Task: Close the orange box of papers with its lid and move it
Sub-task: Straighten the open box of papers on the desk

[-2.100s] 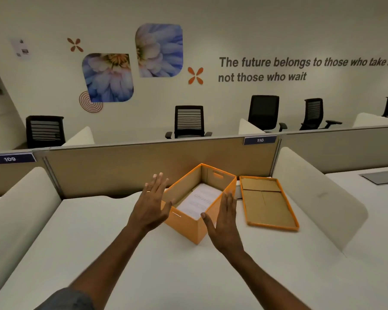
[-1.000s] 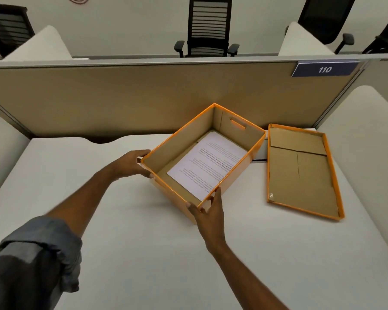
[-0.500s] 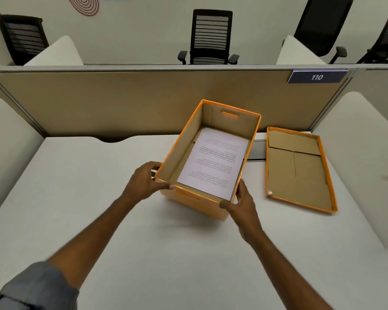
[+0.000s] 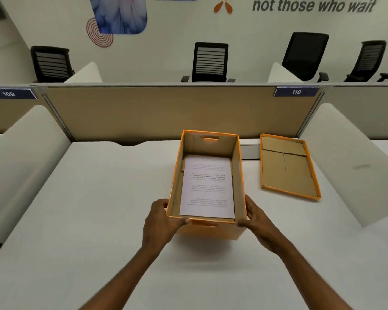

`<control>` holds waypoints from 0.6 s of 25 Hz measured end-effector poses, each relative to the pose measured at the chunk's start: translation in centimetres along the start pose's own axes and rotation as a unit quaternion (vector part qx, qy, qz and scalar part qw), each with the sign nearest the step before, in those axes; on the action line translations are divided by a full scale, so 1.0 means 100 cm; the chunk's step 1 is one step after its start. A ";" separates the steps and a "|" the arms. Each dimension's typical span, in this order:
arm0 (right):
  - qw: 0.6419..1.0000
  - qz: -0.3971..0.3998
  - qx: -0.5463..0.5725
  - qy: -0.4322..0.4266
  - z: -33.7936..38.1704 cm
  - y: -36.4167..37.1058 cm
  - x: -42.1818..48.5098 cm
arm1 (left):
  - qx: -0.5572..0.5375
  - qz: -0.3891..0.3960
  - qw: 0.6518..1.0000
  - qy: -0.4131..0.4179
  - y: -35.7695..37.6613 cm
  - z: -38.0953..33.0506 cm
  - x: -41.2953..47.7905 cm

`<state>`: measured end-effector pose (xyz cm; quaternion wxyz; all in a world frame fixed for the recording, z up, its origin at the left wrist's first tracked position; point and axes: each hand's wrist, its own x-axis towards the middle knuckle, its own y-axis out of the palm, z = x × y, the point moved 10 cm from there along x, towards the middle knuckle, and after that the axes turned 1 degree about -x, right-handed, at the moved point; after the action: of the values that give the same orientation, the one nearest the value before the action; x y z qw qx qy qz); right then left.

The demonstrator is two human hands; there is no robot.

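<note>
The orange box (image 4: 241, 175) stands open on the white desk, squared to me, with a stack of printed papers (image 4: 207, 186) lying flat inside. My left hand (image 4: 160, 218) grips its near left corner and my right hand (image 4: 255, 217) grips its near right corner. The orange lid (image 4: 287, 166) lies upside down on the desk to the right of the box, its brown cardboard inside facing up, apart from the box.
A tan partition (image 4: 143, 108) with labels 109 and 110 closes off the back of the desk (image 4: 99, 220). White curved side dividers (image 4: 349, 157) stand at left and right. Black office chairs (image 4: 210, 61) stand behind the partition.
Both hands took hold of the box and turned it from a diagonal position to straight, drawing it slightly nearer. The lid stayed put. My head tilted up.
</note>
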<state>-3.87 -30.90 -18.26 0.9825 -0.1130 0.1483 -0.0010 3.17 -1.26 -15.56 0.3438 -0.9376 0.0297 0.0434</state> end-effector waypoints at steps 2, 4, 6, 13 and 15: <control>1.000 0.009 -0.012 -0.002 -0.009 0.010 -0.010 | 0.002 0.003 1.000 -0.009 0.002 0.009 -0.012; 1.000 0.011 -0.017 0.003 -0.016 0.018 -0.015 | 0.003 0.015 1.000 -0.027 0.011 0.020 -0.022; 1.000 0.011 -0.029 0.001 -0.017 0.024 -0.018 | -0.013 0.016 0.999 -0.050 0.019 0.030 -0.031; 0.990 -0.053 -0.128 -0.024 -0.004 0.023 -0.034 | 0.032 0.043 0.998 -0.026 0.033 0.031 -0.053; 0.981 -0.075 -0.175 -0.031 -0.005 0.016 -0.043 | 0.083 0.012 0.996 0.028 0.033 0.019 -0.065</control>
<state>-8.14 -29.27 -17.85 0.9487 -0.2941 0.1065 -0.0453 -3.73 -2.42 -18.46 0.4188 -0.9063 0.0540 0.0191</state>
